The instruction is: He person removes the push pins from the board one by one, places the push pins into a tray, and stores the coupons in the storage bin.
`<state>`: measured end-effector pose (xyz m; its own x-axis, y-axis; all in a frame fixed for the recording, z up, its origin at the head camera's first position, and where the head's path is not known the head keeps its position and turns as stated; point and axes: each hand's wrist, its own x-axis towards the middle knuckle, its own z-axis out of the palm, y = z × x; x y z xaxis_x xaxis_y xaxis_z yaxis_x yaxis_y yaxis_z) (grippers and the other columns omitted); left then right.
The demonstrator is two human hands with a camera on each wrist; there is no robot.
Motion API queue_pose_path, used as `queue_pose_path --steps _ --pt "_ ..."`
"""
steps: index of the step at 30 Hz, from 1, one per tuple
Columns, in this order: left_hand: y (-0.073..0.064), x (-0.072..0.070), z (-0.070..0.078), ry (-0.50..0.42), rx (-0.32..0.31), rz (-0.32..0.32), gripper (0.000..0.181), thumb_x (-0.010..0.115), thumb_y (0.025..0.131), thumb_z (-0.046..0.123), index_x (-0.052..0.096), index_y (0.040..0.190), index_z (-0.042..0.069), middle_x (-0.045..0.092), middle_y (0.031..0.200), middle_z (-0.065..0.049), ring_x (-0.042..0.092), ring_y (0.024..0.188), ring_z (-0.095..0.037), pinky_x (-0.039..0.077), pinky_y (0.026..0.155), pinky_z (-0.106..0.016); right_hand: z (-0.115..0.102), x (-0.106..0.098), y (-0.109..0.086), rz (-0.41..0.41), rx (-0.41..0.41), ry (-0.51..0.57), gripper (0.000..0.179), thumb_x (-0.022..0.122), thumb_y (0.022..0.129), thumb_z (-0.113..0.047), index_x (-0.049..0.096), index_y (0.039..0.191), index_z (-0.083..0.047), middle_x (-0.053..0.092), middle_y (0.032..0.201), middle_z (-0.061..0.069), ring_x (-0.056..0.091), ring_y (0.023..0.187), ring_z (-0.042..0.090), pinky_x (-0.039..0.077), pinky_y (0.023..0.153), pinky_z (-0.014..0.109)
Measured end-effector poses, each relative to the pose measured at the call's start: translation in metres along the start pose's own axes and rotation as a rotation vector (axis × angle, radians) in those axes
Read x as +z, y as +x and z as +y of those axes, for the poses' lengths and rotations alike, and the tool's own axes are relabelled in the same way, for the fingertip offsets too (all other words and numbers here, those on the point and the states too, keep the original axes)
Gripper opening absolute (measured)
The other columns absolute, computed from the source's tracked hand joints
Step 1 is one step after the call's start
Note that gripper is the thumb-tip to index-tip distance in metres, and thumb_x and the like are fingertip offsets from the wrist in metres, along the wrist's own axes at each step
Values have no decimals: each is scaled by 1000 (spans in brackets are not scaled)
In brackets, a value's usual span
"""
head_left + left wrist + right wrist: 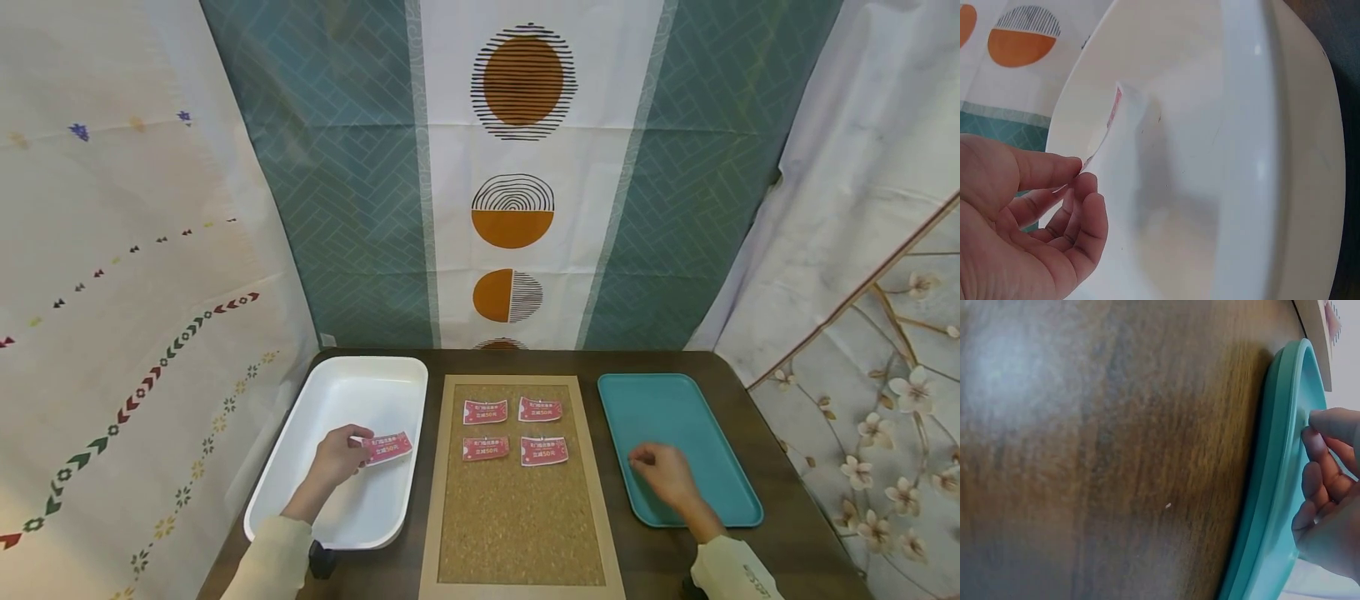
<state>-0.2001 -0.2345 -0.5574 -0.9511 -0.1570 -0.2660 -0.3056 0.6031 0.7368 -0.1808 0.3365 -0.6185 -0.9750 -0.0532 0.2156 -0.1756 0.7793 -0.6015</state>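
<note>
My left hand [339, 454] pinches a red and white paper coupon [387, 448] by one end, between thumb and index finger, over the white tray [318, 510]. In the left wrist view the coupon [1112, 119] shows nearly edge-on and slightly bent. My right hand [663, 473] is over the teal tray [697, 417], thumb and index fingertips brought together and the other fingers curled. I cannot tell whether something tiny sits between those fingertips; nothing shows there in the right wrist view.
Between the trays lies a wood-framed cork board [517, 525]. Several matching coupons, one a red coupon [544, 451], sit in two rows on its upper half. Everything rests on a dark wooden table [525, 361], with patterned curtains [360, 208] behind and at both sides.
</note>
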Motion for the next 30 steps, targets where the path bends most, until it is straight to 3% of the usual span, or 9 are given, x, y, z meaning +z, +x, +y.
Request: queue_pose_path --steps 14,20,25,30 --pt "3 3 -6 62 -12 -35 38 72 88 -1 67 125 -6 68 100 -19 67 81 -24 57 65 -31 0 2 -1 -7 44 -26 8 83 84 -1 79 89 -5 75 82 5 67 76 19 53 69 36" --pt "1 3 -8 112 13 -28 37 75 88 5 67 123 -5 68 98 -17 66 82 -25 56 68 -34 -14 1 1 61 -15 -63 13 85 84 -5 80 96 -4 74 89 9 69 83 30 53 72 44" --pt "-1 3 1 138 61 10 35 75 90 6 68 123 -4 69 102 -19 66 86 -27 56 68 -35 -31 4 12 97 -21 -32 14 84 86 -7 82 99 -5 73 88 6 62 73 16 48 62 34" --pt "-3 10 18 139 147 65 32 76 91 3 69 122 -2 70 102 -17 67 85 -26 57 69 -36 -52 13 28 64 -19 35 8 83 89 -9 81 97 -8 75 87 3 53 68 8 44 60 29"
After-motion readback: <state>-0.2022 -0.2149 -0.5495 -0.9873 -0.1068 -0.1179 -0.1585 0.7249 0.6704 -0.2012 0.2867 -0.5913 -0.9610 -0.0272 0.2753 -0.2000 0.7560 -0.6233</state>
